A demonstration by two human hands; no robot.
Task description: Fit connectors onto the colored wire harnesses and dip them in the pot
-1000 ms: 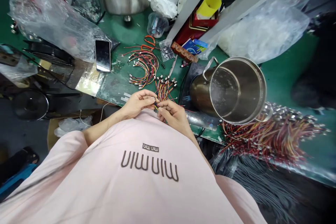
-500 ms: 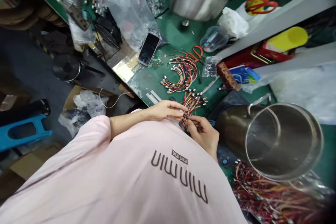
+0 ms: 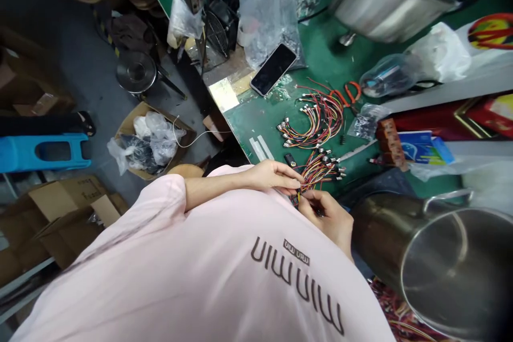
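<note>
"Head camera's up on my screen. What do you make of the hands?"

"I see them together over a green work surface (image 3: 244, 131): the left hand (image 3: 272, 176) reaches in from 9 o'clock, the right hand (image 3: 323, 216) from 4 o'clock."

"Are they holding anything?"

"The right fingertips (image 3: 308, 200) pinch a thin yellow-and-red wire lead (image 3: 298, 197). The left fingertips (image 3: 290, 184) sit just beside it, but I can't tell if they grip it."

"Where are the other wires?"

"A tangled bunch of red-and-yellow wires with white connectors (image 3: 320, 171) lies touching-close at 2 o'clock, and a looser looped bundle of coloured wires (image 3: 312, 120) at 1 o'clock. I've also got a black smartphone (image 3: 273, 69) at 12 o'clock and a large stainless steel pot (image 3: 444, 267) at 4 o'clock."
</note>
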